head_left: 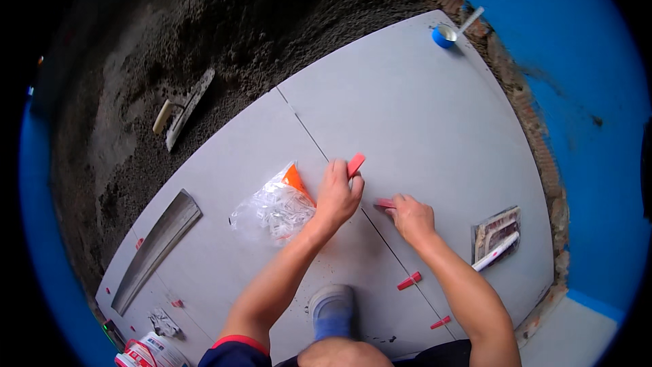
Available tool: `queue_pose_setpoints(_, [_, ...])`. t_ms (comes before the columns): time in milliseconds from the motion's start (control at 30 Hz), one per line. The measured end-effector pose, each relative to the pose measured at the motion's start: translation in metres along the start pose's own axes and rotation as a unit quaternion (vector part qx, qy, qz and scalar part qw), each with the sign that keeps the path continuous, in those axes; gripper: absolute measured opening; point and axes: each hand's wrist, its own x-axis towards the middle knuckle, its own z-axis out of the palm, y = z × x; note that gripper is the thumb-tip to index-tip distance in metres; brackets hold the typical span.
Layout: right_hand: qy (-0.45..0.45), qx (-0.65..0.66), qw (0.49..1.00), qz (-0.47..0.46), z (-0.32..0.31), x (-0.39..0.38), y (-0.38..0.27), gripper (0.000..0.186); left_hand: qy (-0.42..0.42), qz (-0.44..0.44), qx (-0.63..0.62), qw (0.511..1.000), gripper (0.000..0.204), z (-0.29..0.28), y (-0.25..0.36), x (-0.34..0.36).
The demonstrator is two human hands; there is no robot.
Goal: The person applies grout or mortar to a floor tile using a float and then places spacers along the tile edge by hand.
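Note:
Over the dark joint (309, 132) between two large pale grey tiles (407, 95), my left hand (339, 192) is closed on a red tile-levelling wedge (356, 164), its tip pointing up and right. To the right of the joint, my right hand (412, 219) pinches a second red wedge (384, 203) just above the tile. Beside my left wrist lies a clear plastic bag (261, 214) of whitish clips with an orange patch. Lower along the same joint sit two more wedges, one here (409, 281) and a smaller-looking one (441, 323).
Rough grey mortar (238, 20) borders the tiles at upper left, with a plastering trowel (183, 114) on it. A metal straightedge (157, 251) and a bucket (155, 352) are at left. At right lie a grouting float (499, 238) and a blue cup (444, 37); a blue wall (577, 95) rises beyond.

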Motion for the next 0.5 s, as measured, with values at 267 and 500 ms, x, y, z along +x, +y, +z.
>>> queue_pose_setpoints(267, [0.001, 0.003, 0.987, -0.163, 0.019, 0.042, -0.004, 0.025, 0.042, 0.109, 0.201, 0.973, 0.027, -0.012, -0.077, 0.049])
queue_pose_setpoints(500, [-0.023, 0.005, 0.964, -0.265, 0.001, 0.071, 0.007, 0.033, 0.016, 0.148, 0.206, 0.967, 0.023, -0.029, -0.088, 0.059])
